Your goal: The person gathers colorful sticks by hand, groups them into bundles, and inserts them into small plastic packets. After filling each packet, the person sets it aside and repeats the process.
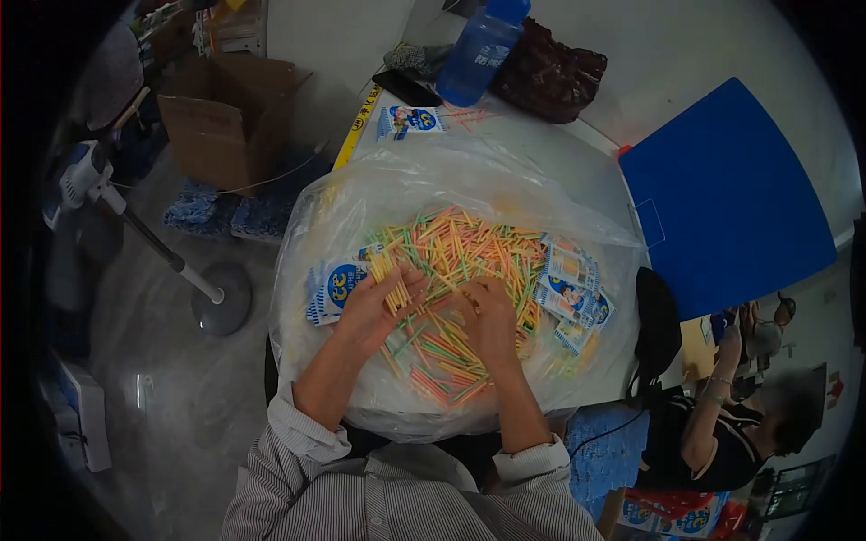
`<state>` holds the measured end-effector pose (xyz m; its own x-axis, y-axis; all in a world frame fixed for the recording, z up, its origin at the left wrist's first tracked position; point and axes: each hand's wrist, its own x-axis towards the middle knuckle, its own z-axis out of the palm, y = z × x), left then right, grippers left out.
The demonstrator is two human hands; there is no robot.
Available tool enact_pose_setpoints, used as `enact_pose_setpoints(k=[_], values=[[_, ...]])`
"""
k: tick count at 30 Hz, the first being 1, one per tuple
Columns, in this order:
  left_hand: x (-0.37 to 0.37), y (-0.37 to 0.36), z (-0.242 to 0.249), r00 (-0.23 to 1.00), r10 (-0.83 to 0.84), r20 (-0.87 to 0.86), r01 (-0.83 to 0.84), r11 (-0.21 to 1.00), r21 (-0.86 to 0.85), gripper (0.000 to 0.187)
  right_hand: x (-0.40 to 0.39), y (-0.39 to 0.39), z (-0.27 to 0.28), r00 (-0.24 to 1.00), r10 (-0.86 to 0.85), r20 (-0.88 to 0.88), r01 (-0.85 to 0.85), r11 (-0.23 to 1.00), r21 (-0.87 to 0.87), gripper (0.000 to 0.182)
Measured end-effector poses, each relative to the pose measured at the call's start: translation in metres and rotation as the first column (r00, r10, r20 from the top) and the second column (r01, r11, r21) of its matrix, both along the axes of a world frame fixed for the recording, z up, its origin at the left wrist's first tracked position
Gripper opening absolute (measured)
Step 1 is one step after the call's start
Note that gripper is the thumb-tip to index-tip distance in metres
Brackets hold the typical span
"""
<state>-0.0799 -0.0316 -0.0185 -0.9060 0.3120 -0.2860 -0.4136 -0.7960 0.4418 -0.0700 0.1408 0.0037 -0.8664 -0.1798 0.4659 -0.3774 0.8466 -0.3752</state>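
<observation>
Head view: I see both hands in the stick pile.
Left hand (374, 311): curled around a bundle of yellow sticks (386, 270), long axis pointing up-left, away from me.
Right hand (492, 320): fingers bent, pressed palm-down onto loose sticks (451, 347); grip unclear.
Pile: inside clear plastic bag (361, 203) on table.

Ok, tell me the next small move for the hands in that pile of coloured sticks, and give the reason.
Probably square up the bunch first. The left hand grips a small bunch of yellow sticks whose ends fan out unevenly, while the right hand lies palm down on the loose pile of thin orange, green and yellow sticks in the clear plastic bag. Its free fingers could tap the ends level.
</observation>
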Motion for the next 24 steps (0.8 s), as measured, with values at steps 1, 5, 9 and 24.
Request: enact_pose_setpoints(k=[1, 5, 9, 24], values=[[0.000, 0.001, 0.003, 1.000, 0.002, 0.019, -0.002, 1.000, 0.005, 0.024, 0.000, -0.002, 0.005, 0.998, -0.016, 0.055, 0.024, 0.988, -0.150, 0.013], [0.005, 0.004, 0.007, 0.999, -0.039, 0.028, 0.037, 0.996, 0.076, 0.024, 0.006, -0.027, 0.024, 0.979, 0.080, 0.187, 0.017, 0.884, -0.468, 0.015], [0.006, 0.003, 0.005, 1.000, -0.017, 0.017, 0.016, 0.999, 0.052, 0.025, 0.003, -0.050, 0.014, 0.981, 0.096, 0.169, -0.018, 0.911, -0.412, 0.014], [0.005, 0.006, 0.009, 0.978, 0.186, -0.092, -0.181, 0.982, 0.053, 0.031, 0.031, -0.073, -0.015, 0.872, 0.399, 0.285, 0.190, 0.260, -0.947, 0.034]])
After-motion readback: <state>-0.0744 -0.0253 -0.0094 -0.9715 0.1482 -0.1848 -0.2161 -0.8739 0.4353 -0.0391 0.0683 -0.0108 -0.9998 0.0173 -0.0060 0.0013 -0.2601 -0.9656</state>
